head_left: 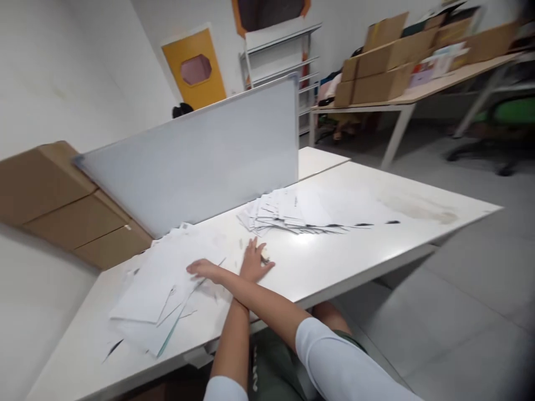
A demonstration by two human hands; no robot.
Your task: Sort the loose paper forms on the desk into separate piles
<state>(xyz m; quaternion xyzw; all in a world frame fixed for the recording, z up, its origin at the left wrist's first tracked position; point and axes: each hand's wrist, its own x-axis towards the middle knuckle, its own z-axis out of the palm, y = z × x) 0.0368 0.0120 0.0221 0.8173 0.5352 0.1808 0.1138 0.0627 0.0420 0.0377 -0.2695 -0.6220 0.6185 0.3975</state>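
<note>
papers (154,284) with illegible markings (296,201)

Pale walls (104,67), grey tiled floor (468,289), metal shelving (284,39) and a yellow panel (204,93) behind a white desk divider (196,159).

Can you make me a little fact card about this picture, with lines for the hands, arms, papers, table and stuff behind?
Left hand: on the table, fingers spread, next to a small thing too blurry to name
Right hand: at the left paper pile; can't tell if it grips
Arms: crossed, right over left
Right paper pile: messy, overlapping sheets
Table: white
Board: whitish, behind the papers
Boxes: brown, left of the board
</note>
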